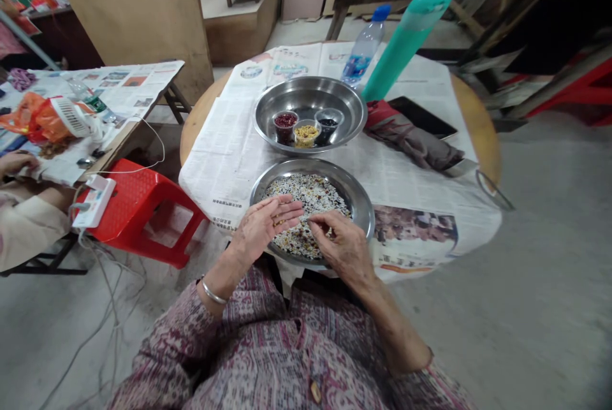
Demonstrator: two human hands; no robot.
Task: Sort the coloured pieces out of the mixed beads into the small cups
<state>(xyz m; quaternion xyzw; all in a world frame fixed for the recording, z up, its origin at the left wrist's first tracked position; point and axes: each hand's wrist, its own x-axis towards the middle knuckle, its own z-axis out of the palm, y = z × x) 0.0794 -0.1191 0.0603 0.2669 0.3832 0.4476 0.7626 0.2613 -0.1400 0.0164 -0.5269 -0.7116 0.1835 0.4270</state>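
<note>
Over a steel basin (362, 196) of mixed white, black, yellow and dark red grains (306, 190), my left hand (261, 225) is cupped palm up. A few small yellow kernels (277, 221) lie in it, along the fingers. My right hand (342, 244) is beside it above the grains, thumb and fingertips pinched together; whatever is between them is too small to make out. Just behind stands a second steel basin (310, 88) with three clear cups inside: a cup of red beans (285, 122), a cup of yellow kernels (306, 134) and a cup of black beans (328, 123).
Newspaper (215, 161) covers the round table. Behind are a water bottle (364, 46), a tall green bottle (406, 40), a folded umbrella (411, 139) and a dark phone (421, 117). Left are a red stool (138, 206) with a power strip (94, 201), and another person's arm (33, 206).
</note>
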